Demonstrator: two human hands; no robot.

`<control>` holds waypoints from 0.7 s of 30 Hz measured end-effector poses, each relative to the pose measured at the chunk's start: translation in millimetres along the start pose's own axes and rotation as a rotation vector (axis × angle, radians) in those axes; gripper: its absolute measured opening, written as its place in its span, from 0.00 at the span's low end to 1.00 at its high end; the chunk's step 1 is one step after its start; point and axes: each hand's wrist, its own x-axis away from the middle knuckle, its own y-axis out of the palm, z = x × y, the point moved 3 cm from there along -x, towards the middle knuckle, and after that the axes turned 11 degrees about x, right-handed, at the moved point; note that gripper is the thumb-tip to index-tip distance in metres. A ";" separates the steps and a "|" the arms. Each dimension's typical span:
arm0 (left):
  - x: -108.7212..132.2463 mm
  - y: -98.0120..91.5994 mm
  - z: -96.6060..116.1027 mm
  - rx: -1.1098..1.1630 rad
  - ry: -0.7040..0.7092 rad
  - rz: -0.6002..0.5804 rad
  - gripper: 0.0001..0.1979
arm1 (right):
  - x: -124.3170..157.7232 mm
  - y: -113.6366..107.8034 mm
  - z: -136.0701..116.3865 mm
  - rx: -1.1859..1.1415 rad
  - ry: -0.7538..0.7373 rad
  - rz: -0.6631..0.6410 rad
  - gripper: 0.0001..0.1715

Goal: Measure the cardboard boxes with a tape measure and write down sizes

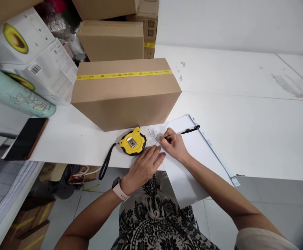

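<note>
My right hand [174,144] is closed around a pen [185,131] with a clear barrel and black cap end. Its tip rests at the left part of a white sheet of paper [193,166], beside a small block of writing. Flat on the table edge lies my left hand [145,166], fingers stretched out, a watch on the wrist. Just beyond its fingers sits a yellow and black tape measure [133,142] with a black wrist strap. Behind both hands stands a closed cardboard box [127,90] sealed with yellow printed tape.
A dark phone [26,139] lies on the white table [258,139] at left, near a mint green bottle [18,92]. White boxes with avocado pictures [24,38] and more cardboard boxes [111,40] are stacked at back left. The paper overhangs the table's front edge.
</note>
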 end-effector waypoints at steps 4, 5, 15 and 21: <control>-0.3 -0.7 0.2 -0.003 0.001 0.007 0.22 | -0.4 -0.8 -0.6 0.001 0.002 0.009 0.14; -0.3 -0.8 0.3 -0.003 0.000 0.008 0.22 | -0.5 -1.0 -0.9 0.003 0.000 0.009 0.13; -0.3 -0.2 -0.8 -0.005 -0.003 0.002 0.22 | -0.6 -0.8 -1.6 0.015 -0.004 0.010 0.13; -0.7 -1.2 -0.4 0.004 -0.007 -0.018 0.22 | -0.4 -1.4 -2.1 0.020 0.002 -0.003 0.13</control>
